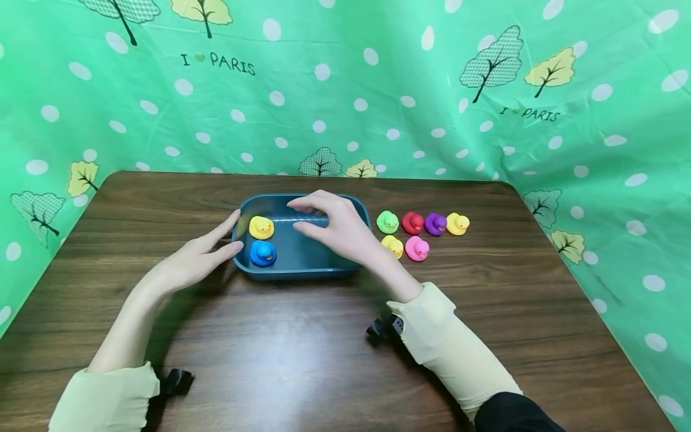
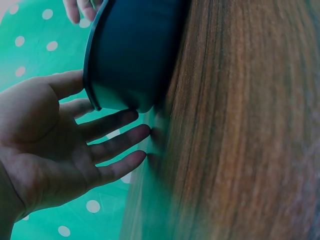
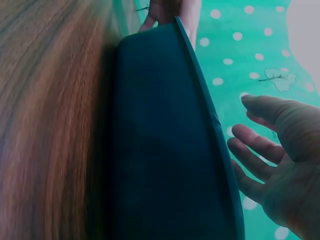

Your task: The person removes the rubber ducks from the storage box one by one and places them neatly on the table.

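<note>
A dark blue tray (image 1: pixel 302 273) sits on the table, with a yellow rubber duck (image 1: pixel 261 227) and a blue rubber duck (image 1: pixel 263 253) inside at its left end. My left hand (image 1: pixel 197 258) rests against the tray's left end, thumb and fingers spread along the rim; in the left wrist view its fingers (image 2: pixel 117 125) are extended beside the tray's wall. Over the right half of the tray hovers my right hand (image 1: pixel 342 228), thumb and fingers apart with nothing between them. From the right wrist view, that hand (image 3: pixel 280 160) appears above the rim, loosely bent.
Right of the tray, a back row holds a green duck (image 1: pixel 387 222), a red duck (image 1: pixel 412 222), a purple duck (image 1: pixel 435 224) and a yellow duck (image 1: pixel 457 224). In front lie another yellow duck (image 1: pixel 393 246), partly behind my right wrist, and a pink duck (image 1: pixel 417 248). A green dotted curtain (image 1: pixel 345 90) hangs behind the wooden table (image 1: pixel 281 354).
</note>
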The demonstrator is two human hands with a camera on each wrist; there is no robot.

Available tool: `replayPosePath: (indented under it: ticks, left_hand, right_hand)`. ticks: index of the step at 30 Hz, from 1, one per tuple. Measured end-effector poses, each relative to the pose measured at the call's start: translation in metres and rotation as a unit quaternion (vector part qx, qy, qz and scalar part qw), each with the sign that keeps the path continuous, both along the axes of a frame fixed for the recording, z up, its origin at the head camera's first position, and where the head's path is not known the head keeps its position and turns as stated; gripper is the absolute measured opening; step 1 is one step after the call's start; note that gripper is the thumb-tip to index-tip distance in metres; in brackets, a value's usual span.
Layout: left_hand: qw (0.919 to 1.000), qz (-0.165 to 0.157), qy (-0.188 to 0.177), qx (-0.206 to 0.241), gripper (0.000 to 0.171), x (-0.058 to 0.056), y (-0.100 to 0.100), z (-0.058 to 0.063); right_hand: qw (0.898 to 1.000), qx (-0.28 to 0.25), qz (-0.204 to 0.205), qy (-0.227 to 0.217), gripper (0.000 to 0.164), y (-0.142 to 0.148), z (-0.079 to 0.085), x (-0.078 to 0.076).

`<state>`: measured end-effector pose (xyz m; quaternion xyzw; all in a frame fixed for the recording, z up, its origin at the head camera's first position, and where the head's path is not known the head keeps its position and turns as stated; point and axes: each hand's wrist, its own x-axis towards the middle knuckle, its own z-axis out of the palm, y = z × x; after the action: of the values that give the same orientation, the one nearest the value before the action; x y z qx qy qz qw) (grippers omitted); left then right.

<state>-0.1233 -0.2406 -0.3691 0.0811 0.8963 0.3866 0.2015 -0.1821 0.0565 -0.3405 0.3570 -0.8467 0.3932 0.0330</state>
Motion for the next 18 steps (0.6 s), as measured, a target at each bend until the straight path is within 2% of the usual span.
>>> replayPosePath:
  ticks: [7, 18]
  left_hand:
    - [0.9999, -0.003, 0.0, 0.01, 0.073, -0.001, 0.002, 0.0]
    - [1.0, -0.004, 0.002, 0.006, 0.073, -0.001, 0.001, -0.002]
  right_hand:
    - [0.999, 0.011, 0.012, -0.028, 0.037, -0.014, -0.004, -0.001]
    - [0.998, 0.028, 0.034, -0.047, 0.038, -0.033, -0.01, -0.001]
